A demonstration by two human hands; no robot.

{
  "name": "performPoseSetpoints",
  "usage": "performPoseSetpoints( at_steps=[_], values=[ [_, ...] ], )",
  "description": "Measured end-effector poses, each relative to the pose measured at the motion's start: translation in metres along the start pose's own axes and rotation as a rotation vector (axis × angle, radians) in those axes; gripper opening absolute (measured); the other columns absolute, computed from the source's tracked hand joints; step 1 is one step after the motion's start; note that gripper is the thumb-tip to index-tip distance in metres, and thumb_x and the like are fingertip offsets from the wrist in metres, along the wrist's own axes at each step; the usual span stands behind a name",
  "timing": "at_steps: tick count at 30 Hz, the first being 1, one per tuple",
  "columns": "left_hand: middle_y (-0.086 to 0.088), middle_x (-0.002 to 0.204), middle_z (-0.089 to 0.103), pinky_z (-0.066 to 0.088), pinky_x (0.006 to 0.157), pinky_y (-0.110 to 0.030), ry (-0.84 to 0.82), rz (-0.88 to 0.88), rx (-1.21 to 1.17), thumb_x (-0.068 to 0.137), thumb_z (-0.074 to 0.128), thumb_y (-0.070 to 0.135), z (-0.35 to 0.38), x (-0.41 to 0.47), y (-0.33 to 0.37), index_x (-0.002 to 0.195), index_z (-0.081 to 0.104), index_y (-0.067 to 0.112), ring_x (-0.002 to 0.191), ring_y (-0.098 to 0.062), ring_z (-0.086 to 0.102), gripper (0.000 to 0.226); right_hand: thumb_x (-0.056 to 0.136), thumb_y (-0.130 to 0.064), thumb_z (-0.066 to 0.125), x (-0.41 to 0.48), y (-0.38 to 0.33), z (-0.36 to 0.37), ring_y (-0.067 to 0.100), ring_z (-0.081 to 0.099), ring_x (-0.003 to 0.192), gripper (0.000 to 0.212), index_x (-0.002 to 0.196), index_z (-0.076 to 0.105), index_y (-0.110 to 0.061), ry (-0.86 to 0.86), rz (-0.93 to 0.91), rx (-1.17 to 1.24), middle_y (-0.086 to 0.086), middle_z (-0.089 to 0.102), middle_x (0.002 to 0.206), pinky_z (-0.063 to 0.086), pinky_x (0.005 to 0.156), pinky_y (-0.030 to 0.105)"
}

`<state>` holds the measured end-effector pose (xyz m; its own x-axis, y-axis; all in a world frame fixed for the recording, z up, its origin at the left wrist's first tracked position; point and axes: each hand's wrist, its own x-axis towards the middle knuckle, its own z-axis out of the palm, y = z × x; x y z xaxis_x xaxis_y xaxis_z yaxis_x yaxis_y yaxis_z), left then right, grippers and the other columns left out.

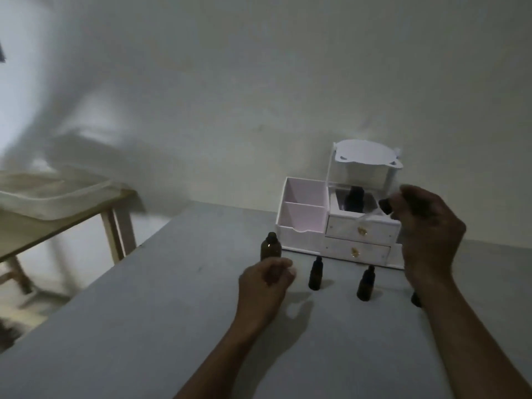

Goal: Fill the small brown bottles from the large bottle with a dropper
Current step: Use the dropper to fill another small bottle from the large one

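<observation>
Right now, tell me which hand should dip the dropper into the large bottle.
Right. The right hand pinches the dropper, raised above the table; the left hand grips the large bottle low down, steadying it.

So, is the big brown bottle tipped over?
No, the large bottle stands upright on the table, with the left hand curled at its base.

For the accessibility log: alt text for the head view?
Right hand holds a dropper above a grey table; left hand grips the large brown bottle. Two small brown bottles stand between them, before a white drawer organiser.
</observation>
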<state>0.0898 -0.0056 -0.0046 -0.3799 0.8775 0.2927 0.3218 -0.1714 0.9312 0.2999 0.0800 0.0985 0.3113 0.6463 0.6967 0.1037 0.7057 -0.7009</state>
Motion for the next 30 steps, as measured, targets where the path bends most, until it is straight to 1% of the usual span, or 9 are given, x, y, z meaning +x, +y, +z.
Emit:
performPoseSetpoints(
  at_steps=[3, 6, 10, 12, 14, 18, 23, 27, 30],
  values=[
    [0.012, 0.094, 0.072, 0.049, 0.069, -0.005, 0.145, -0.004, 0.010, 0.085, 0.076, 0.016, -0.029, 0.018, -0.016, 0.099, 0.072, 0.030, 0.080, 0.009, 0.065, 0.020, 0.083, -0.011, 0.076, -0.009, -0.012, 0.039, -0.003, 0.070, 0.084, 0.025, 0.107, 0.069, -0.009, -0.056, 0.024, 0.087, -0.011, 0.070, 0.091, 0.056, 0.074, 0.014],
    [0.009, 0.103, 0.070, 0.051, 0.067, -0.009, 0.160, -0.020, 0.020, 0.082, 0.079, 0.017, -0.043, 0.036, -0.028, 0.112, 0.069, 0.027, 0.087, 0.001, 0.066, 0.033, 0.082, -0.010, 0.078, -0.019, -0.017, 0.072, 0.001, 0.071, 0.082, 0.024, 0.104, 0.069, -0.007, -0.094, 0.017, 0.138, -0.007, 0.072, 0.090, 0.057, 0.075, 0.018],
    [0.004, 0.119, 0.066, 0.055, 0.083, -0.020, 0.053, -0.048, -0.024, 0.080, 0.081, 0.013, -0.046, 0.052, -0.035, 0.125, 0.063, 0.027, 0.104, -0.010, 0.064, 0.050, 0.082, -0.006, 0.077, -0.032, -0.016, 0.100, 0.000, 0.071, 0.078, 0.021, 0.101, 0.070, -0.002, -0.150, 0.004, 0.156, -0.004, 0.072, 0.088, 0.054, 0.071, 0.012],
    [0.002, 0.124, 0.065, 0.055, 0.093, -0.032, -0.004, -0.070, -0.066, 0.080, 0.080, 0.013, -0.043, 0.053, -0.037, 0.128, 0.063, 0.027, 0.111, -0.015, 0.063, 0.052, 0.083, -0.008, 0.076, -0.039, -0.012, 0.106, -0.001, 0.071, 0.079, 0.019, 0.100, 0.071, -0.003, -0.164, -0.013, 0.135, -0.009, 0.071, 0.086, 0.054, 0.072, 0.011],
    [0.002, 0.126, 0.065, 0.054, 0.097, -0.037, -0.038, -0.073, -0.080, 0.080, 0.079, 0.013, -0.040, 0.053, -0.042, 0.128, 0.063, 0.027, 0.114, -0.016, 0.062, 0.052, 0.083, -0.010, 0.076, -0.043, -0.007, 0.108, 0.000, 0.071, 0.081, 0.018, 0.100, 0.071, -0.006, -0.166, -0.013, 0.117, -0.011, 0.070, 0.087, 0.054, 0.073, 0.012],
    [0.009, 0.116, 0.070, 0.054, 0.090, -0.024, -0.085, -0.028, -0.080, 0.083, 0.076, 0.010, -0.040, 0.054, -0.047, 0.122, 0.067, 0.027, 0.108, -0.009, 0.065, 0.044, 0.085, -0.016, 0.075, -0.046, 0.002, 0.111, 0.002, 0.070, 0.087, 0.017, 0.101, 0.070, -0.015, -0.182, -0.006, 0.062, -0.007, 0.071, 0.092, 0.055, 0.075, 0.014],
    [0.019, 0.100, 0.069, 0.050, 0.071, -0.007, -0.098, -0.013, -0.072, 0.083, 0.076, 0.008, -0.041, 0.052, -0.043, 0.113, 0.066, 0.036, 0.091, 0.008, 0.067, 0.042, 0.086, -0.015, 0.074, -0.045, 0.000, 0.114, 0.003, 0.071, 0.084, 0.017, 0.102, 0.069, -0.016, -0.181, -0.021, 0.075, -0.007, 0.071, 0.092, 0.056, 0.075, 0.016],
    [0.018, 0.103, 0.067, 0.051, 0.074, -0.009, -0.097, -0.022, -0.053, 0.084, 0.077, 0.012, -0.040, 0.053, -0.043, 0.121, 0.065, 0.032, 0.095, 0.005, 0.065, 0.043, 0.087, -0.016, 0.074, -0.048, 0.003, 0.120, 0.008, 0.072, 0.087, 0.018, 0.104, 0.070, -0.017, -0.226, -0.050, 0.067, -0.006, 0.072, 0.094, 0.057, 0.076, 0.019],
    [0.010, 0.111, 0.069, 0.054, 0.088, -0.020, -0.096, -0.010, -0.035, 0.084, 0.077, 0.012, -0.040, 0.054, -0.045, 0.125, 0.065, 0.027, 0.103, -0.006, 0.067, 0.046, 0.088, -0.014, 0.073, -0.056, 0.008, 0.126, 0.008, 0.071, 0.090, 0.021, 0.108, 0.071, -0.009, -0.306, -0.074, 0.040, 0.000, 0.073, 0.099, 0.058, 0.078, 0.019]
  ],
)
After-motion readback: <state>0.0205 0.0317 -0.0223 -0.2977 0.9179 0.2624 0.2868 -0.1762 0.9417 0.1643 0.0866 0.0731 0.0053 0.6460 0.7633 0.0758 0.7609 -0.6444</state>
